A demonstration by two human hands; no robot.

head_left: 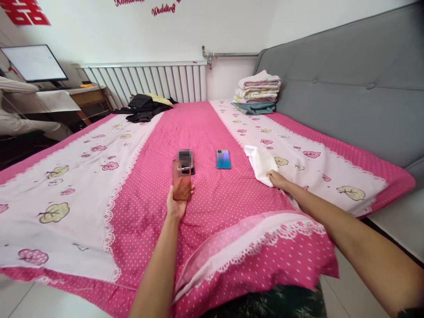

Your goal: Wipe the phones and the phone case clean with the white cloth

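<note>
My left hand (178, 205) is wrapped round a clear, brownish phone case (182, 185), held upright over the pink bed. Just behind the case's top lies a dark object (188, 169), partly covered by the case and blurred, so its kind is unclear. To the right, a blue and violet phone (223, 160) rests with its camera side up. My right hand (277, 179) is closed on the near edge of a white cloth (261, 164), which lies spread on the bedspread.
Folded cloths (256, 92) are stacked by the grey headboard (338, 62). Dark clothes (145, 108) lie at the far left of the bedspread (188, 121), before a white radiator (145, 81). Another person's pale sleeve (16, 85) shows near a desk with a monitor (35, 62).
</note>
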